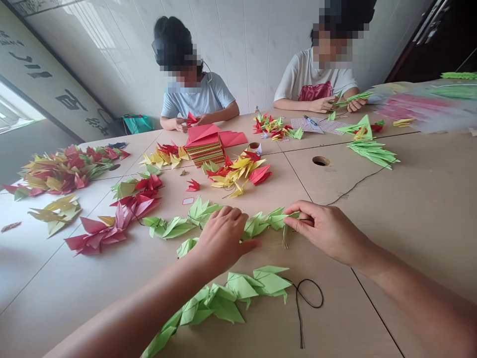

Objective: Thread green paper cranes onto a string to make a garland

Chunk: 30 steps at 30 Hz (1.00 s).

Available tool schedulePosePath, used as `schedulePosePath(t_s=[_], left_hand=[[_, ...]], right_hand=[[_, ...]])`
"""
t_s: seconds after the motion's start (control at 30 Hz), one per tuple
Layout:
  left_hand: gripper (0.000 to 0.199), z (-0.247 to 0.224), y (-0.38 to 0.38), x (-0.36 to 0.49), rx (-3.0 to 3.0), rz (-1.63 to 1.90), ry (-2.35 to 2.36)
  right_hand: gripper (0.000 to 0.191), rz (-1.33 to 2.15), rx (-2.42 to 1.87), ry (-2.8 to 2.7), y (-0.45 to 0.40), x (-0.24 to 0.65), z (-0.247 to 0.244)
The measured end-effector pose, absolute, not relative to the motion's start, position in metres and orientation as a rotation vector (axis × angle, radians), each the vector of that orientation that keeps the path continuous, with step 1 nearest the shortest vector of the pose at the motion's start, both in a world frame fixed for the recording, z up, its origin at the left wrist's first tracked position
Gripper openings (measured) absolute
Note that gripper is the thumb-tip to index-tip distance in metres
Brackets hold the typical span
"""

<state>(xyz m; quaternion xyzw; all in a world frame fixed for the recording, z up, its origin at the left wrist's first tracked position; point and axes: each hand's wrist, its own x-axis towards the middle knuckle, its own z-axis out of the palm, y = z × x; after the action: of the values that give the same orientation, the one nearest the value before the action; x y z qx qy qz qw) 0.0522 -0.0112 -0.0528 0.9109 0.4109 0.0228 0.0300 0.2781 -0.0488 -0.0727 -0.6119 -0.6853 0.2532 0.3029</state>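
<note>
Nearest, one green paper strand (221, 304) is lying on the tabletop (343, 318); beyond, the right hand (322, 228) is pinching the farther green strand (256, 225) at its right end, the half-curled left hand (222, 236) covering its middle, grip unclear.

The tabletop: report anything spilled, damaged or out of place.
Nothing looks plainly spilled or damaged. Slightly out of place is a small red folded-paper piece, lying alone on the pale brown tabletop beside the heap of red, yellow and green folded paper, while most other red pieces sit in clusters.
</note>
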Motion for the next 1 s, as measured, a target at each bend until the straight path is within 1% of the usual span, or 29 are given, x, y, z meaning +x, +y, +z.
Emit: schedulePosePath(t_s=[0.13,0.4,0.57,0.73,0.83,0.87,1.0], left_hand=[[0.021,-0.056,-0.012,0.065,2.834,0.025,1.253],[0.003,-0.058,-0.028,0.070,2.958,0.084,1.088],[0.007,-0.055,-0.032,0.071,2.974,0.102,1.024],[0.004,-0.057,-0.029,0.067,2.915,0.081,1.035],[0.002,-0.059,-0.024,0.062,2.872,0.077,1.040],[0.006,-0.058,-0.024,0.061,2.856,0.088,1.034],[0.049,-0.041,-0.027,0.049,2.768,0.232,0.997]], right_hand=[[0.022,0.738,-1.607,-1.814,-0.050,0.275,-0.074],[0.034,0.735,-1.592,-1.895,-0.053,0.269,-0.073],[0.029,0.695,-1.689,-1.914,-0.053,0.265,-0.072],[0.022,0.692,-1.736,-1.887,-0.051,0.266,-0.074],[0.023,0.701,-1.766,-1.855,-0.050,0.269,-0.073],[0.024,0.706,-1.772,-1.848,-0.050,0.270,-0.073],[0.030,0.777,-1.739,-1.842,-0.054,0.272,-0.069]])
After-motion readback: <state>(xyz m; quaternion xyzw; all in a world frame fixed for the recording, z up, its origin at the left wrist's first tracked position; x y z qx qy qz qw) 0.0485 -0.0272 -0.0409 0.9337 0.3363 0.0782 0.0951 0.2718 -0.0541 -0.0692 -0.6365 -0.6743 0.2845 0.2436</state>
